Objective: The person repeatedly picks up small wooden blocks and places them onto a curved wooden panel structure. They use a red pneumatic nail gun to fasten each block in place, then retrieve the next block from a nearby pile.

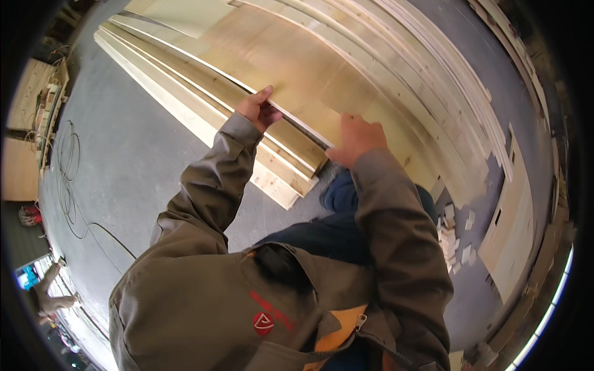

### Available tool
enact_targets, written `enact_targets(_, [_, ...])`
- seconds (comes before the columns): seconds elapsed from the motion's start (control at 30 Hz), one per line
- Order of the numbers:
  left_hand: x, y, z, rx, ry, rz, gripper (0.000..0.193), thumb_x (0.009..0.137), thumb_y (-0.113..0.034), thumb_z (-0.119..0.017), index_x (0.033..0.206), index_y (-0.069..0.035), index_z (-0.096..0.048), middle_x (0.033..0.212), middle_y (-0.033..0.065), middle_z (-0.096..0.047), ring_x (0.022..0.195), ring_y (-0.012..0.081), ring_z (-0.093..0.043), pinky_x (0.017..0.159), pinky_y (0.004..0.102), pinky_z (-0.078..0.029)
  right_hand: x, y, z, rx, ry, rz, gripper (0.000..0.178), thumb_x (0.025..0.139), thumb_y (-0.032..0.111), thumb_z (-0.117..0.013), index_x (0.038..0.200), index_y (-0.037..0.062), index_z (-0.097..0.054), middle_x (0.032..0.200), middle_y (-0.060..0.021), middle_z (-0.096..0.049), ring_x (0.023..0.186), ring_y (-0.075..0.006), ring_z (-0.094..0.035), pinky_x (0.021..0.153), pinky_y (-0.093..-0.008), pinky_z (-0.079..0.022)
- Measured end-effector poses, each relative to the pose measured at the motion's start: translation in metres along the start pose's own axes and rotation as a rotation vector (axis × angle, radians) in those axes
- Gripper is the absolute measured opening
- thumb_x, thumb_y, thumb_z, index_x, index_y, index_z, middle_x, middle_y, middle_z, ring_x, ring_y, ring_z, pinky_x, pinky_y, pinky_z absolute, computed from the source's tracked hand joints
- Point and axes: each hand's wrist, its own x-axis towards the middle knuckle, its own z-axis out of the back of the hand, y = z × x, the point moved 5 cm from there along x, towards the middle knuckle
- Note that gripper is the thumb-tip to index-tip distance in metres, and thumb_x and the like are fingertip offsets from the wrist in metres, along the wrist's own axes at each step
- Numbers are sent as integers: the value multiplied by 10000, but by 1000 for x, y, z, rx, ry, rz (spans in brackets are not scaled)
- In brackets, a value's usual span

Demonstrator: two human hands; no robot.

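Note:
A long, thin wooden panel (291,68) stretches away from me, its pale near-left edge raised above the boards beside it. My left hand (256,111) pinches that edge, thumb on top and fingers curled beneath. Farther right along the same edge, my right hand (360,139) grips the panel, its thumb at the rim and its fingers bent over the top face. Below and left of the panel lie several long wooden boards (288,166), stacked side by side on the floor. What the right fingertips touch is partly hidden.
More long boards (427,105) lie to the right. Beyond them are small wood offcuts (455,238) and a flat wooden sheet (510,226). A loose cable (71,179) coils on the grey floor (136,148) at left. Wooden panels (25,167) stand at the far left.

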Motion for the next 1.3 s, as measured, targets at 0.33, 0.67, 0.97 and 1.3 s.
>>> enact_targets(0.33, [72, 98, 72, 125, -278, 115, 256, 1024, -153, -729, 1222, -5, -664, 1121, 176, -715, 1007, 334, -727, 853, 500, -676, -40, -95, 30, 364, -629, -50, 868, 801, 450, -883, 1481, 28, -546, 1383, -217, -663, 1269, -367, -644, 1091, -517, -462])
enact_targets(0.67, [170, 101, 187, 272, -470, 113, 287, 1080, -242, -655, 1279, -37, -627, 1164, 137, -697, 1010, 308, -724, 832, 478, -667, -97, -155, 18, 690, -802, -99, 583, 865, 249, -869, 1339, -7, -647, 1167, -203, -757, 1072, -308, -743, 842, -399, -587])
enact_targets(0.97, [209, 132, 173, 283, -550, 208, 316, 1109, -308, -598, 1330, -84, -622, 1191, 127, -706, 1004, 299, -711, 882, 484, -643, -89, -152, 18, 715, -683, -128, 526, 883, 224, -850, 1321, 5, -658, 1134, -182, -766, 1041, -272, -745, 752, -356, -573])
enact_targets(1.3, [183, 109, 161, 680, -668, 67, 294, 1028, -283, -698, 1245, -85, -679, 1079, 107, -738, 933, 242, -716, 797, 417, -607, -83, -146, 18, 713, -670, -133, 504, 875, 215, -857, 1295, 4, -673, 1116, -175, -769, 1013, -263, -748, 790, -355, -580])
